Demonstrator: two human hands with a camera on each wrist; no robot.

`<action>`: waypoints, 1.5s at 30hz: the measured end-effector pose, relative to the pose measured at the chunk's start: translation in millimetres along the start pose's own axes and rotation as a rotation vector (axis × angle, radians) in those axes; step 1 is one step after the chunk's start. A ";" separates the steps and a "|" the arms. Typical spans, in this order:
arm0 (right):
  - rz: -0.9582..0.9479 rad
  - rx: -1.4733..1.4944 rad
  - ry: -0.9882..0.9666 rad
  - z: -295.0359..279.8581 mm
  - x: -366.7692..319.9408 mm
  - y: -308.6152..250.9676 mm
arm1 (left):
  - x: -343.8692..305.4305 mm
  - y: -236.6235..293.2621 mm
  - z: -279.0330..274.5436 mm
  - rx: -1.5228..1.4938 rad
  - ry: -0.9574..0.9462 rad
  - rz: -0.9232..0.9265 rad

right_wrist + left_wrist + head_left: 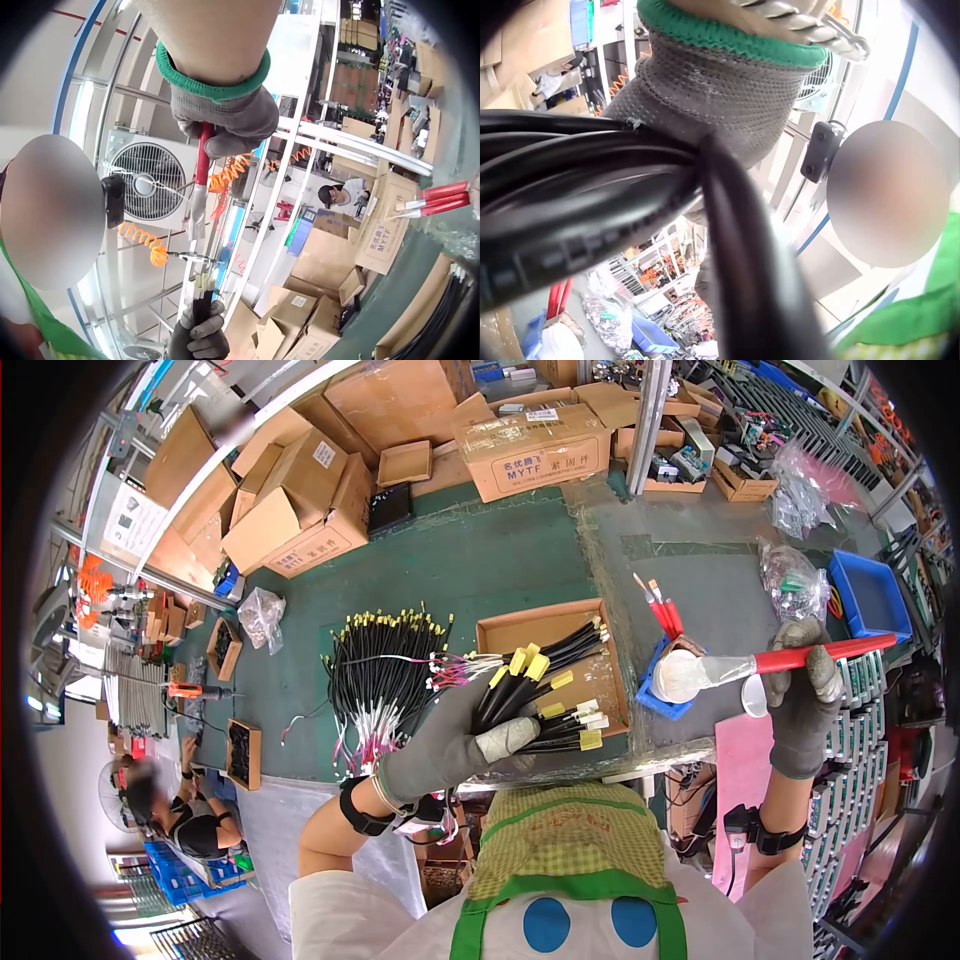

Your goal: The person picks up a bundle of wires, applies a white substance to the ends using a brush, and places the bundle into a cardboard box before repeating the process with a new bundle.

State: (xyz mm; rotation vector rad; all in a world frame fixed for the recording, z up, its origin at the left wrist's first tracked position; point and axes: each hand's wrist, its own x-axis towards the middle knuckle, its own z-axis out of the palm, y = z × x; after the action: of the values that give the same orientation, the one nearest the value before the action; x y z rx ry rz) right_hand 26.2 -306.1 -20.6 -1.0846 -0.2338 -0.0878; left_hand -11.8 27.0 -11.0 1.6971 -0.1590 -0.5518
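My gloved left hand [450, 735] grips a bundle of thick black cables [500, 705] with yellow and white tagged ends. In the left wrist view these cables [592, 202] run across close to the lens. My gloved right hand [803, 695] holds a flat brush [840, 649] by its red handle, its head pointing left. In the head view the brush head overlaps a round white pot [676, 677] in a small blue tray [652, 705]. The right wrist view shows the brush [201, 169] pointing down toward the tagged cable ends held by the left hand [201, 337].
More black cables [575, 650] lie in a shallow cardboard tray [612, 700]. A large row of tagged cables [385, 670] spreads to its left. Red-handled brushes [668, 615] stand behind the pot. A blue bin [870, 595] is at right; cardboard boxes [535, 450] line the back.
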 end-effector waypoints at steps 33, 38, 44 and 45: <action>-0.043 -0.322 -0.353 29.5 14.5 12.4 | -0.2 -7.6 11.4 0.051 -0.046 0.065; -0.037 -0.131 -0.274 13.4 22.9 2.9 | 2.0 -22.2 11.5 0.145 -0.024 0.233; -0.002 -0.043 -0.171 17.0 18.2 8.5 | -7.4 -5.8 17.7 -0.084 -0.014 0.165; -0.057 -0.062 -0.168 22.5 18.1 12.2 | -4.4 -3.5 13.9 -0.093 -0.015 0.201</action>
State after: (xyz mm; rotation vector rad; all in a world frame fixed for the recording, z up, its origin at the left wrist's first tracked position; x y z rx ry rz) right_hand 42.7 -279.8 -16.9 -1.1487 -0.4154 -0.0552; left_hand -22.5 17.1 -14.7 1.5658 -0.3063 -0.4159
